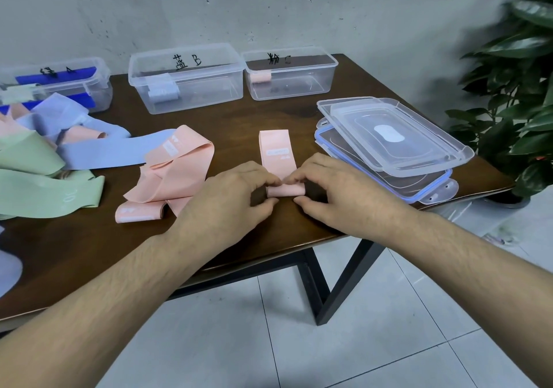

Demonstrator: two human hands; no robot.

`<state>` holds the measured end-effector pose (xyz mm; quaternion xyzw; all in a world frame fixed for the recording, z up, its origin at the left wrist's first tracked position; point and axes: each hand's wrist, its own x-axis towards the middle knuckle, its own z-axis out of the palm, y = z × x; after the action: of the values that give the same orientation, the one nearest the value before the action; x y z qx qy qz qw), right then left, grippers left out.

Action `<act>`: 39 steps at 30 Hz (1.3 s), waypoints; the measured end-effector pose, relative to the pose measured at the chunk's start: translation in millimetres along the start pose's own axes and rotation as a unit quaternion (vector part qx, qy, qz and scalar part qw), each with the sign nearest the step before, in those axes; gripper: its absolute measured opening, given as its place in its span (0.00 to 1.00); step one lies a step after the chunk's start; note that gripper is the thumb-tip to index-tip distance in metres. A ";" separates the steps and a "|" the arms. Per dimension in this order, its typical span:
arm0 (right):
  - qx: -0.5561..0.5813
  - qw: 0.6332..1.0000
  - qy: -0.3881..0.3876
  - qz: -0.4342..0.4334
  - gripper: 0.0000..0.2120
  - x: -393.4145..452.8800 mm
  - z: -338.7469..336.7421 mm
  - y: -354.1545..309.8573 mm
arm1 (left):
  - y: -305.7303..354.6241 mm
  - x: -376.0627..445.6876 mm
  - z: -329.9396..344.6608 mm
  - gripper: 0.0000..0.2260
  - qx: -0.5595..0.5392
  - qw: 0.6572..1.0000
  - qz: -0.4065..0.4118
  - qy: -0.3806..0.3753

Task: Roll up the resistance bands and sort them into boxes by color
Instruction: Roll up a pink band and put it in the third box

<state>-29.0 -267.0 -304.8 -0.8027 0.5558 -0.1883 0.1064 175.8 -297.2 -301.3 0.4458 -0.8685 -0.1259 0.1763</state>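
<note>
Both hands pinch the rolled near end of a flat pink elastic resistance band (277, 154) near the front edge of the dark wooden table (344, 88): the left hand (227, 196) curls its fingers and thumb round the left end of the roll, and the right hand (335, 190) does the same at the right end, fingertips almost meeting over the top. The unrolled part of the band lies flat and straight, pointing away toward the boxes.

At the far left stands a clear plastic box with dark blue sheets inside (74, 85), and in front of it a loose heap of pale green, lavender-blue and pink bands (45, 154). Just left of the hands lies a crumpled pair of pink bands (173, 172). Behind, at the back of the table, a clear open box marked with a B (185, 78) holds a pale rolled band, and next to it a clear open box (290, 72) holds a pink roll. Right of the hands is a stack of clear plastic lids (389, 145), tilted on one another. A green leafy plant (514, 88) stands beyond the table's right corner.
</note>
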 end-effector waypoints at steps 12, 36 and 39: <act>-0.003 0.999 -0.030 -0.039 0.11 -18.7 -5.9 -7.4 | 11.3 -19.3 -4.7 0.11 0.002 1.000 -0.001 -0.027; 0.039 0.998 -0.028 -0.028 0.12 -13.6 -4.6 -1.0 | 16.0 -27.6 -0.6 0.09 -0.033 0.999 -0.008 0.012; 0.030 0.999 -0.016 -0.036 0.13 -14.3 -2.4 0.4 | 15.0 -25.1 1.0 0.09 -0.040 0.999 -0.012 0.033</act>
<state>-34.8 -253.7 -305.4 -0.8214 0.5189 -0.1958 0.1328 178.1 -268.0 -301.5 0.4524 -0.8513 -0.1477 0.2209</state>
